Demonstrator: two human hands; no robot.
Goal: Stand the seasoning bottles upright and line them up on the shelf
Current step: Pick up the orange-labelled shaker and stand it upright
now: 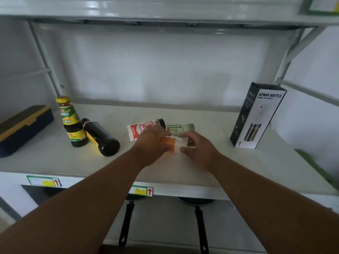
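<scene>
Both hands grip the orange-labelled seasoning bottle [173, 143] lying sideways on the shelf [220, 162]: left hand [153, 142] at one end, right hand [197, 151] at the other.

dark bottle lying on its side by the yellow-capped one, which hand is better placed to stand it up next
Left, probably. The dark bottle lies on the left of the shelf, nearer the left hand. The right hand is farther away. Both currently grip the orange-labelled jar.

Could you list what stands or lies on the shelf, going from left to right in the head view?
Dark box → upright yellow-capped bottle → lying dark bottle → lying red-labelled bottle → orange bottle in both hands → spray bottle box.
</scene>
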